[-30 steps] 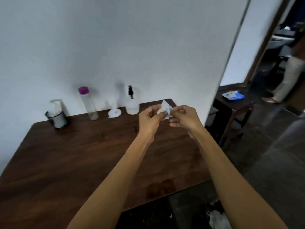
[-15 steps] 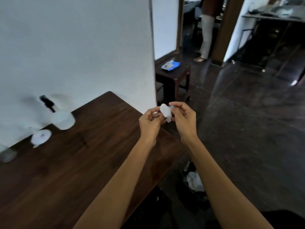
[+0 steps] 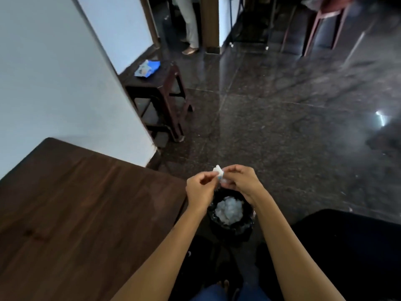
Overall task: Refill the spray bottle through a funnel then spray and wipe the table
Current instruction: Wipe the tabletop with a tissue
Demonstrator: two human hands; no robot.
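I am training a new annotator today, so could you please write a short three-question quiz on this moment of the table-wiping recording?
1. True or false: the left hand and the right hand both pinch the crumpled white wipe.
2. What sits on the floor right below the hands?
A. a black-lined waste bin with white crumpled paper in it
B. a bucket of water
C. a folded towel
3. Fill in: the blue and white packet lies on a dark ____ by the white wall.

Key: 1 true; 2 A; 3 stool.
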